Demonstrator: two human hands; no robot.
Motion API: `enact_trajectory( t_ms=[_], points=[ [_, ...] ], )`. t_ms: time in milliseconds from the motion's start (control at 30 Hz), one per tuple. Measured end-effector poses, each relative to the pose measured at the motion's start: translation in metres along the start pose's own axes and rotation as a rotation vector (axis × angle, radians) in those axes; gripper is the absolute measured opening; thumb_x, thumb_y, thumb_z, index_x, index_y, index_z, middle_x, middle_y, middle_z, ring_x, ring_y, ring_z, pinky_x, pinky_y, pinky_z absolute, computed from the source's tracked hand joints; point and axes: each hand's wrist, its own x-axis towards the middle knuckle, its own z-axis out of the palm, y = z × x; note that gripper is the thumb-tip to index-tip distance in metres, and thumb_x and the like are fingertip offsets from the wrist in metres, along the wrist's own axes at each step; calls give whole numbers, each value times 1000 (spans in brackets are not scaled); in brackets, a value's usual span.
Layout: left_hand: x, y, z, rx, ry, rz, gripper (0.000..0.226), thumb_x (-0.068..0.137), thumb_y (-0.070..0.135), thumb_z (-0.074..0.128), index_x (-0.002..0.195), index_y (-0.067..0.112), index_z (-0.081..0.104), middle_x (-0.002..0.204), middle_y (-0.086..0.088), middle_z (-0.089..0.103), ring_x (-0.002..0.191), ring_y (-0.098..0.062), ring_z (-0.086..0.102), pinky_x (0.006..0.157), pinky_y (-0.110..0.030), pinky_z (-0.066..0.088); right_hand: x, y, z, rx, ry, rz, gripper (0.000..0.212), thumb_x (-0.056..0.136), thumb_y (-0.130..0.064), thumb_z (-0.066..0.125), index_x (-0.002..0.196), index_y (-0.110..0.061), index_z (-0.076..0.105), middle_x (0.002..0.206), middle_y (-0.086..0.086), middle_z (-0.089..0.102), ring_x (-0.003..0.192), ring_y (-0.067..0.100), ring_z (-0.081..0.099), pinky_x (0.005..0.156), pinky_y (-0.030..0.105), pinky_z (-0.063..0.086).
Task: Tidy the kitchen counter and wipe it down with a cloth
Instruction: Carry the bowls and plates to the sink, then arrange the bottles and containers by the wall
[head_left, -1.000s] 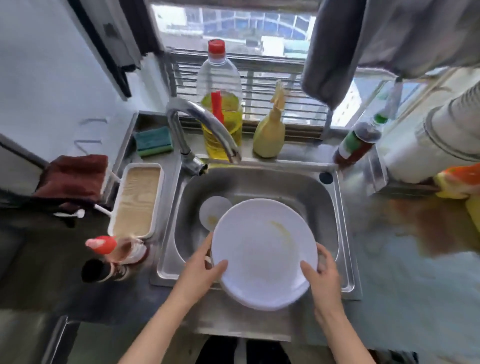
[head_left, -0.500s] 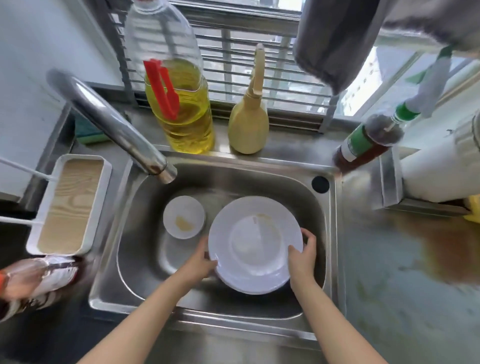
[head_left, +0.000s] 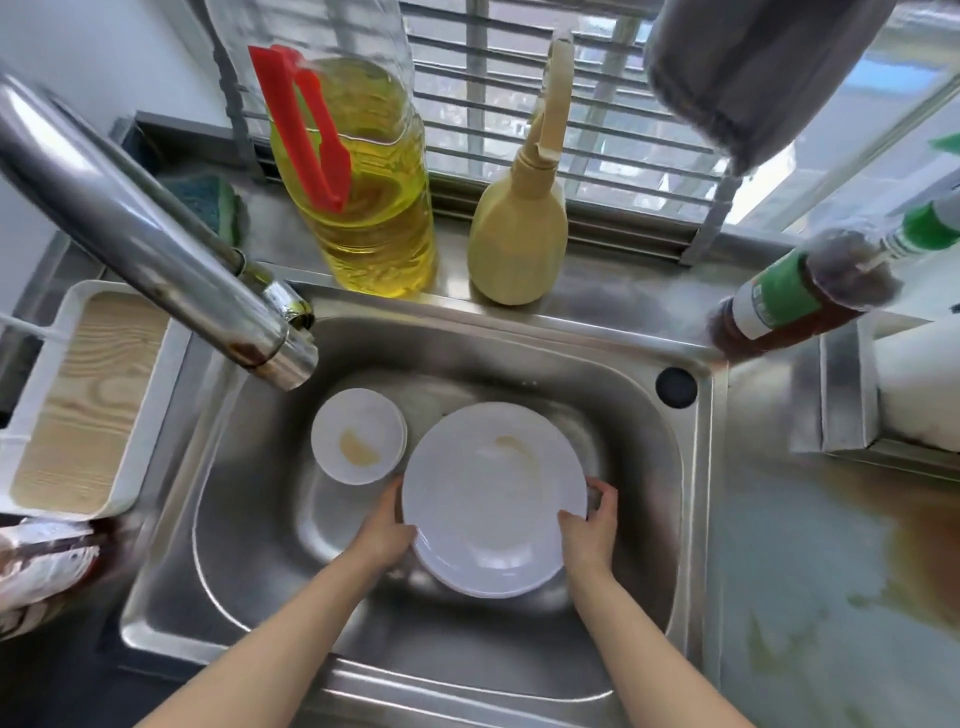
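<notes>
Inside the sink (head_left: 249, 519), both hands clamp the plate (head_left: 493, 493). The left hand (head_left: 387, 538) grips its left rim, thumb along the edge, the other fingers hidden underneath. The right hand (head_left: 589, 530) curls round the right rim, fingers (head_left: 605, 493) bent behind it, thumb on top. Whether the plate rests on the sink floor cannot be told. A saucer (head_left: 358, 435) lies in the sink's left half.

Both bare forearms extend forward, converging slightly. Left hand (head_left: 387, 530) grips the plate (head_left: 493, 499) at its left rim. Right hand (head_left: 589, 530) grips the right rim, thumb on top, fingers curled round the edge.
</notes>
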Motion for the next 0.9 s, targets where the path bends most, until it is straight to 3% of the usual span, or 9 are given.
enact_trajectory(
  t_ms=[100,167,233,367,533,633,733,800,900],
  points=[
    [10,-14,2,36,46,24,61,68,5,66,111,37,37,115,3,49,110,-22,48,98,-46,43,1,7,5,-62,51,-11,49,75,8,50,95,-37,46,102,4,58,91,24,57,82,38,50],
    [17,-29,1,132,72,17,65,75,5,59,126,36,34,124,-2,45,119,-26,41,102,-41,38,0,12,6,-137,69,-36,52,73,7,47,92,-41,47,109,8,56,94,26,56,84,38,49],
    [21,-38,0,245,65,-31,75,77,14,58,142,27,22,133,-6,37,123,-31,30,99,-35,31,0,10,4,-220,57,-60,49,74,8,45,105,-29,49,113,8,50,95,26,53,87,37,47],
    [16,-37,-6,276,67,-27,82,79,15,64,146,21,16,139,-4,37,124,-32,31,100,-35,30,-3,-1,1,-385,-5,-81,49,76,8,44,122,-9,48,122,13,39,106,34,48,96,38,42],
    [-31,-17,-25,238,40,-72,49,81,25,62,128,16,51,123,-2,57,109,-21,53,88,-27,41,-33,-23,-2,-553,-102,-233,50,77,4,51,127,-4,46,133,16,39,119,35,43,102,38,37],
    [-82,-9,-38,152,102,6,39,85,16,60,124,12,55,119,-8,59,100,-17,56,87,-23,42,-72,-41,0,-560,-288,-366,34,83,1,50,116,-8,52,124,9,50,111,23,49,92,29,38],
    [-140,-13,-53,24,211,86,33,87,11,59,120,14,56,113,0,60,97,-11,57,78,-13,41,-119,-54,9,-663,-565,-489,28,85,-3,52,111,-15,56,116,1,56,105,16,52,86,24,37],
    [-178,-28,-62,-76,284,100,27,87,10,59,113,17,58,109,2,61,92,-8,58,74,-7,42,-151,-52,16,-730,-728,-554,28,86,-6,54,110,-21,54,115,-3,56,107,14,53,86,23,38],
    [-221,-61,-78,-224,452,119,22,86,3,60,105,14,58,114,-10,62,90,-9,60,75,-7,44,-194,-42,32,-799,-885,-634,27,87,-12,54,112,-23,53,115,-5,56,108,12,53,91,26,40]
  ],
)
